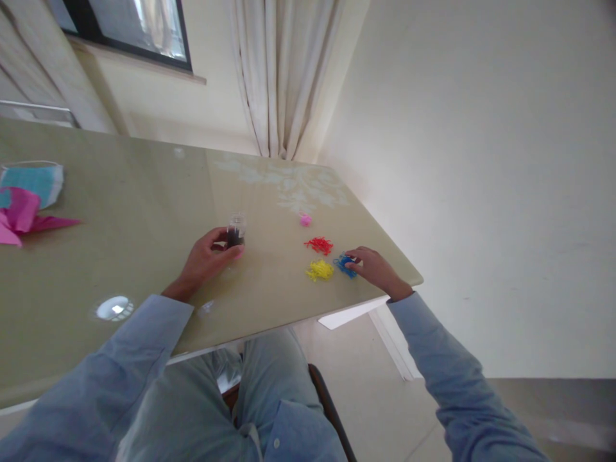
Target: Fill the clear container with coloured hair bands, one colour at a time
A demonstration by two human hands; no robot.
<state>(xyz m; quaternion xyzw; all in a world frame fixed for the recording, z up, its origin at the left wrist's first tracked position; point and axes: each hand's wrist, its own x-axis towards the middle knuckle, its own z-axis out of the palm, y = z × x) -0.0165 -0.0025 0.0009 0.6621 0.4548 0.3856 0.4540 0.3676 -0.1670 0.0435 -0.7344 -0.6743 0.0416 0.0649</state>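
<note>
My left hand is wrapped around a small clear container just above or on the table; dark contents show in its lower part. A bit of pink shows at its base by my thumb. Over at the right, the thumb and fingers of my right hand are closed on a small heap of blue strands that look like little rubber bands. Beside this heap lie a red heap and a yellow heap of similar pieces. A small pink item sits behind the red heap.
The glossy beige table ends near my right hand and along my lap. At the far left lie a pink folded paper shape and a blue face mask. A white wall stands to the right, a curtain behind.
</note>
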